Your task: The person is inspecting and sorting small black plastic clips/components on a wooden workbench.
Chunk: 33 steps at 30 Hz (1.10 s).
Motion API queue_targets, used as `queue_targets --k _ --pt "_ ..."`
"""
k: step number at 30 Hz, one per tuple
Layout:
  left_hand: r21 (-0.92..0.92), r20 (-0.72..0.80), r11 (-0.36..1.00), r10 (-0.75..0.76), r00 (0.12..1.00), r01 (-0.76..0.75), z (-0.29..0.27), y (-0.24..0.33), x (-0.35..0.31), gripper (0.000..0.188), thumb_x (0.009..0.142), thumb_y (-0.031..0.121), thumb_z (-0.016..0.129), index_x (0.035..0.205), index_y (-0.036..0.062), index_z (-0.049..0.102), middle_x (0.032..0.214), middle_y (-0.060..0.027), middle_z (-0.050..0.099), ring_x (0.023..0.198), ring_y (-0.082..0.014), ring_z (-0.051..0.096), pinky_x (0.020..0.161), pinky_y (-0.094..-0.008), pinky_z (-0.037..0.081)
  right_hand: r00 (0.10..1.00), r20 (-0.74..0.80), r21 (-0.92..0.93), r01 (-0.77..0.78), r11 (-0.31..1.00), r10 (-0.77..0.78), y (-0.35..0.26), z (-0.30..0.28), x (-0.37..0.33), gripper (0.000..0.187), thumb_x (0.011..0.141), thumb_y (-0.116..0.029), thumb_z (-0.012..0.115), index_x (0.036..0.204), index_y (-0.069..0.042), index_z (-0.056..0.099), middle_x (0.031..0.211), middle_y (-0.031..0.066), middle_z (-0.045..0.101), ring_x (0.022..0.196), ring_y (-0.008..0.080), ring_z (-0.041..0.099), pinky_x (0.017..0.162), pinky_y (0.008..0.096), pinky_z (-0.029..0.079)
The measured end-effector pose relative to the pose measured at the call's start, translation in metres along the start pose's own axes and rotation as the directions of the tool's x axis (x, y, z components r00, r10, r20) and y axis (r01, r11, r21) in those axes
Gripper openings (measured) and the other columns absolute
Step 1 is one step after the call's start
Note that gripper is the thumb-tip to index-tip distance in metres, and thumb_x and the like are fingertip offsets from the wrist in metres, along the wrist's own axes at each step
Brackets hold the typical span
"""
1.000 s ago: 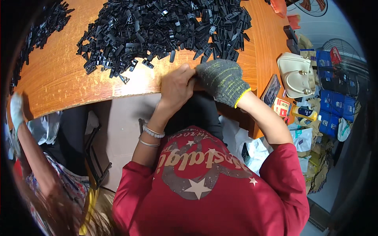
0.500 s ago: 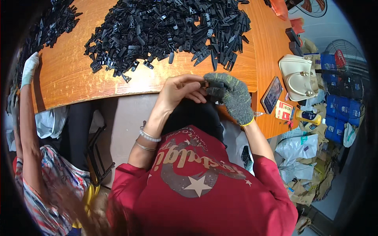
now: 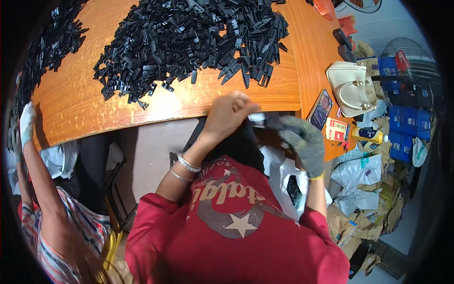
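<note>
My bare left hand (image 3: 227, 116), with a beaded bracelet (image 3: 189, 164) and a metal bangle at its wrist, is over the table's front edge. Its fingers look curled but are smeared by motion, so what they hold cannot be made out. To its right, beyond the edge, my right hand (image 3: 305, 146) wears a grey knit glove with a yellow cuff. Its fingertips are blurred, with a dark patch beside them that I cannot name. A large heap of small black plastic clip-like parts (image 3: 189, 45) lies on the wooden table (image 3: 184, 100) in front of me.
A second black heap (image 3: 59, 42) lies far left, by a co-worker's white-gloved hand (image 3: 27, 120). On the right are a phone (image 3: 321, 110), a cream handbag (image 3: 350, 90) and a yellow bottle (image 3: 368, 135). An open white bag (image 3: 283, 177) sits below my right hand.
My hands, together at a small dark part before, have come apart. My right hand moved right and toward me, my left slightly right. The view shifted a little.
</note>
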<state>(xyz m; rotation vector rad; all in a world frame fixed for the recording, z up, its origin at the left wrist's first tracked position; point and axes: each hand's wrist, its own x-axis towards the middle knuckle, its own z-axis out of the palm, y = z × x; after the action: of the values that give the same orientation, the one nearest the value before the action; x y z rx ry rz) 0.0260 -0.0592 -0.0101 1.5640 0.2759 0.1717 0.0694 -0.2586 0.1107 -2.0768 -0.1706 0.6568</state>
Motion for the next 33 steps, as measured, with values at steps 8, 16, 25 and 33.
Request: queue_targets --k 8,16,25,33 --pt "0.802 -0.230 0.577 0.537 0.811 -0.154 -0.020 -0.003 0.031 0.020 0.076 0.014 0.074 0.080 0.0051 0.057 0.076 -0.0099 0.060 0.066 -0.0286 0.062 0.055 -0.0362 0.048 0.985 0.077 -0.883 -0.004 0.470 0.152 0.047 -0.094 -0.056 0.023 0.083 -0.025 0.069 0.102 -0.013 0.070 0.092 0.0101 0.068 0.087 0.0305 0.065 0.078 0.0400 0.051" --pt "0.416 -0.221 0.893 0.283 0.933 -0.172 -0.022 0.005 0.001 0.017 0.079 0.011 0.074 0.081 0.0011 0.060 0.068 -0.0081 0.059 0.056 -0.0208 0.058 0.052 -0.0322 0.045 0.826 -0.001 -0.705 0.399 0.587 -0.564 -0.008 0.009 0.018 0.032 0.085 -0.022 0.066 0.116 -0.014 0.064 0.109 0.0109 0.065 0.091 0.0305 0.065 0.077 0.0369 0.052" --pt "0.606 -0.243 0.724 0.563 0.790 -0.330 -0.057 0.018 0.017 0.010 0.081 0.003 0.066 0.087 0.0009 0.060 0.078 -0.0138 0.058 0.063 -0.0325 0.060 0.056 -0.0399 0.048 0.740 0.338 -0.645 0.632 0.430 -0.581 0.010 0.061 0.076 0.035 0.088 -0.039 0.060 0.119 -0.023 0.064 0.084 0.0080 0.064 0.072 0.0310 0.064 0.059 0.0431 0.050" --pt "0.877 -0.216 0.477 0.506 0.835 -0.062 -0.066 0.033 0.069 0.027 0.083 0.021 0.069 0.102 0.0025 0.061 0.089 -0.0128 0.059 0.073 -0.0329 0.063 0.061 -0.0397 0.050 0.847 0.324 -0.688 0.516 0.509 -0.421 0.018 0.066 0.070 0.042 0.087 -0.042 0.062 0.126 -0.026 0.061 0.098 0.0127 0.068 0.085 0.0327 0.066 0.072 0.0419 0.052"
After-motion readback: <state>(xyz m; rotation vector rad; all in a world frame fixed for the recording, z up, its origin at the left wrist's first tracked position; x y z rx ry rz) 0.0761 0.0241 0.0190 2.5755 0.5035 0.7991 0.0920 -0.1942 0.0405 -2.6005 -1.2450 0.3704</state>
